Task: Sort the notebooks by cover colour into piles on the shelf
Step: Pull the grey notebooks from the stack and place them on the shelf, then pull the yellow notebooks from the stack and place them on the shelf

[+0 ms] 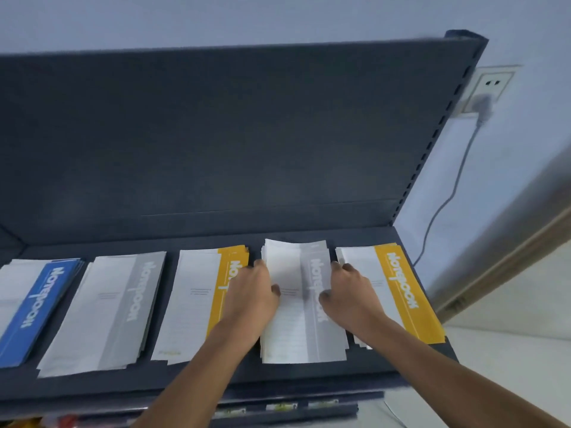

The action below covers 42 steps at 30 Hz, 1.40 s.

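Closing in from both sides on the grey notebook pile (293, 332), second from the right on the dark shelf (278, 373). The left hand (251, 293) grips the pile's left edge, thumb laid on the top cover, the other fingers (258, 268) curled down the side. The right hand (350, 291) mirrors it on the right edge, thumb across the grey title band, its fingers wrapped over the side next to the right-hand yellow pile (401, 282). Both forearms come in low over the shelf's front lip, the hands facing each other across the stack.

How will it handle? Thin soft-cover notebooks, by the look of them: light singly, but a loose stack with some weight. The covers look smooth, so the layers will likely slide on one another, and the edges are fanned a little at the back. Best hold, I'd say, is exactly this one: both long edges pinched near mid-length, thumbs pressing down to stop the stack shearing. Taken by one end, it would probably sag and spill.

Down the row to the left: another yellow pile (197, 291) just beside the left hand, a second grey pile (117, 304), then a blue pile (40, 301). Two greys, two yellows, each pair apart, so merging looks unfinished.
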Tool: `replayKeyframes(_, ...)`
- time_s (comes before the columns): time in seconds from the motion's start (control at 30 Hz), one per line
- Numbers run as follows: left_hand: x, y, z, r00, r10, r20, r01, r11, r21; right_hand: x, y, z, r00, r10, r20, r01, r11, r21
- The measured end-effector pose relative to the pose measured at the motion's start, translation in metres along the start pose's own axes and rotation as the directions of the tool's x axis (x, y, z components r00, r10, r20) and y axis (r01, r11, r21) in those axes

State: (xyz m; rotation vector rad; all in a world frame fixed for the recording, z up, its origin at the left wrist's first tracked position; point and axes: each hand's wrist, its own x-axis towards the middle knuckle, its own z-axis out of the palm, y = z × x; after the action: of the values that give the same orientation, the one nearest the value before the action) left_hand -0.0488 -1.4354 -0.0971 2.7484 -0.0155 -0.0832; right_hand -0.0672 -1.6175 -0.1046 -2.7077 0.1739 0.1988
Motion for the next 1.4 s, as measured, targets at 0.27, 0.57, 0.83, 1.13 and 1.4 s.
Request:
replayKeyframes(0.27, -0.012, -0.001, 0.017, 0.997, -0.008, -0.071, 0.013, 0.997, 0.072, 0.004, 0.015, 0.003, 0.993, -0.117, -0.006, 0.116, 0.993, -0.035)
replayKeyframes(0.57, -0.025, -0.012, 0.004, 0.991, -0.014, -0.130, 0.020, 0.999, 0.046, 0.008, -0.007, 0.001, 0.981, -0.192, -0.007, 0.182, 0.938, -0.295)
replayKeyframes(0.83, -0.039, -0.064, -0.042, 0.984, -0.048, -0.170, 0.046, 0.999, -0.021, 0.014, -0.090, 0.015, 0.886, -0.464, 0.018, 0.442, 0.832, -0.335)
replayKeyframes(1.13, -0.096, -0.177, -0.106, 0.911, -0.325, -0.252, 0.317, 0.945, -0.074, -0.016, -0.227, 0.053, 0.654, -0.748, 0.113, 0.753, 0.630, -0.189)
replayKeyframes(1.4, -0.165, -0.305, -0.174, 0.816, -0.458, -0.352, 0.448, 0.887, -0.115, -0.071, -0.380, 0.106, 0.507, -0.844, 0.176, 0.862, 0.496, -0.107)
